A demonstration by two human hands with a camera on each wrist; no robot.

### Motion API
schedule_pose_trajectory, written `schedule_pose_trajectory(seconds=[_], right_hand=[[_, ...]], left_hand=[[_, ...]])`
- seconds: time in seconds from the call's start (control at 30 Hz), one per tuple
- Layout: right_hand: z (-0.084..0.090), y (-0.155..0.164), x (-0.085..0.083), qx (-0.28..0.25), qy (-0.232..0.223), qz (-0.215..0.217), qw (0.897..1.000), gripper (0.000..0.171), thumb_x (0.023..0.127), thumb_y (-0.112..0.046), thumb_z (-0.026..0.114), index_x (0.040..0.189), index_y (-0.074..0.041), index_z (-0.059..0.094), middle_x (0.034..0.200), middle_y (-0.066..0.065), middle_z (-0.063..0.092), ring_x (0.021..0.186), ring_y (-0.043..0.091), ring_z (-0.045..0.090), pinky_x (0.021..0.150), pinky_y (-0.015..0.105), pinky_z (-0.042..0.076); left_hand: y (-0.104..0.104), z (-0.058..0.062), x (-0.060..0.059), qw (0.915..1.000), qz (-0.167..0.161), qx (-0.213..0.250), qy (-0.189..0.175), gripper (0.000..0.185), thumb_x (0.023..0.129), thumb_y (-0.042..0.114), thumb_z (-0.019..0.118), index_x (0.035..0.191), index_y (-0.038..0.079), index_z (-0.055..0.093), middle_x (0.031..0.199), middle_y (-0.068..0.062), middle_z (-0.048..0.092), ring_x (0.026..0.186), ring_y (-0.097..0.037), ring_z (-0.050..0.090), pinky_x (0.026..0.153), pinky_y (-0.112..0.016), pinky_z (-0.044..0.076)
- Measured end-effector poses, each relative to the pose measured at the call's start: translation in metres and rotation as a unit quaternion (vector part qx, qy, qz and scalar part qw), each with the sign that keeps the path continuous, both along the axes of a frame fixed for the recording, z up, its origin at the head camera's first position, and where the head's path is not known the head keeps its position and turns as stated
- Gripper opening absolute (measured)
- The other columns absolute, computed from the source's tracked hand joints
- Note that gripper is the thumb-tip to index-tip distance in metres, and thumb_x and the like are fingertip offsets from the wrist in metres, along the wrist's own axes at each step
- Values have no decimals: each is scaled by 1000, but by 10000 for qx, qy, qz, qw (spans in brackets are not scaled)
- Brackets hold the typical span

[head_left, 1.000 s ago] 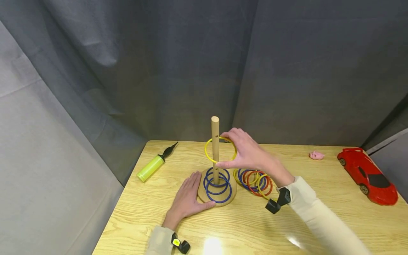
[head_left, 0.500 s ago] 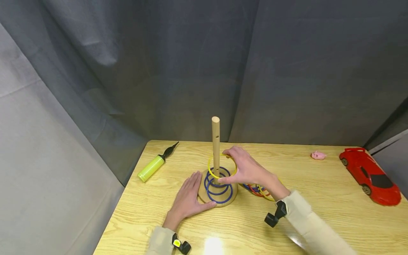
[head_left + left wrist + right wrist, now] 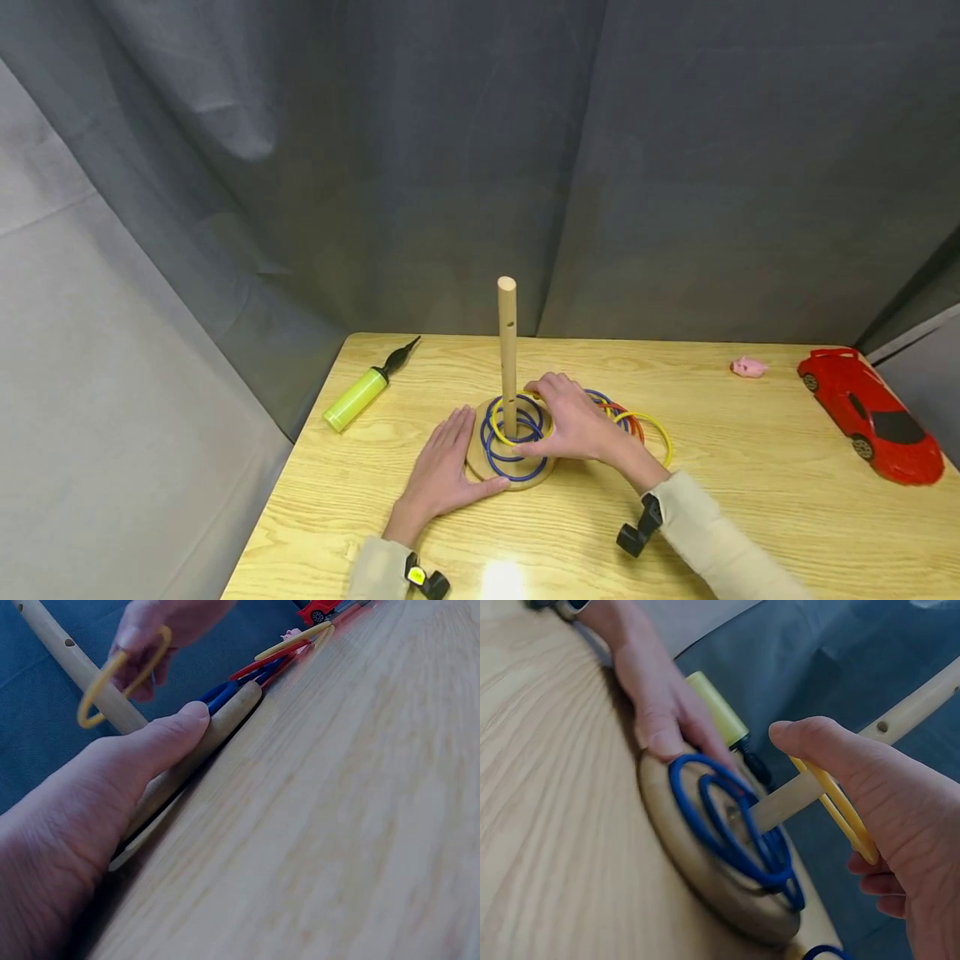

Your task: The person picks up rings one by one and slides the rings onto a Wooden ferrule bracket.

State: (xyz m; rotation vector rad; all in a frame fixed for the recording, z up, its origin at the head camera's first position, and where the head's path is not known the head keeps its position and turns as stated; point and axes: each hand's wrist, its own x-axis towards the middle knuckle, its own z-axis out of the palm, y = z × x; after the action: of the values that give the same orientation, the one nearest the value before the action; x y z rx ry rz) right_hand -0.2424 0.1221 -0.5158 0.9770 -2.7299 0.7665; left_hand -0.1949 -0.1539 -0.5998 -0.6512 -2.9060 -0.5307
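Observation:
A wooden peg stands upright on a round wooden base. Blue rings lie on the base around the peg. My right hand pinches a yellow ring that encircles the peg, low down just over the blue rings. In the right wrist view the thumb sits on top of the yellow ring, with the peg passing through it. My left hand lies flat on the table, its thumb pressed against the base's rim.
A loose pile of red, blue and yellow rings lies right of the base. A lime-green pump is at the far left. At the far right are a small pink toy and a red toy car. A grey curtain hangs behind the table.
My right hand has carried the yellow ring down the peg, from about mid-height to just above the blue rings. The left hand has stayed against the base.

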Motion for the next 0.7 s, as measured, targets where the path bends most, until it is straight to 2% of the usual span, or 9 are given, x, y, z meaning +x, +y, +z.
schedule_pose_trajectory(seconds=[0.1,0.3,0.53,0.7], right_hand=[[-10,0,0,94,180,-50,9998,100,67,-74,84,134,-3,61,121,11,62,110,24,53,95,43,47],[-22,1,3,311,179,-199,9992,103,68,-82,78,134,-4,63,118,7,61,109,22,51,96,42,46],[-33,4,9,461,308,-208,9982,105,67,-81,79,137,-4,63,120,6,60,114,24,51,99,44,45],[-35,8,14,451,446,-237,9977,105,69,-81,78,140,-4,62,125,6,59,120,28,52,105,50,43]], left_hand=[[0,0,0,10000,8,-6,-4,128,81,94,47,167,5,18,174,-12,20,161,-29,18,130,-47,21],[1,0,1,9999,54,-23,-148,129,80,95,46,168,6,16,175,-10,17,161,-28,15,130,-45,18],[1,-1,-1,9999,59,-54,-143,129,80,95,47,168,7,14,175,-10,16,162,-26,14,130,-45,19],[0,-1,0,9998,96,-97,-172,129,80,96,45,168,8,13,175,-9,16,162,-25,13,131,-44,17]])
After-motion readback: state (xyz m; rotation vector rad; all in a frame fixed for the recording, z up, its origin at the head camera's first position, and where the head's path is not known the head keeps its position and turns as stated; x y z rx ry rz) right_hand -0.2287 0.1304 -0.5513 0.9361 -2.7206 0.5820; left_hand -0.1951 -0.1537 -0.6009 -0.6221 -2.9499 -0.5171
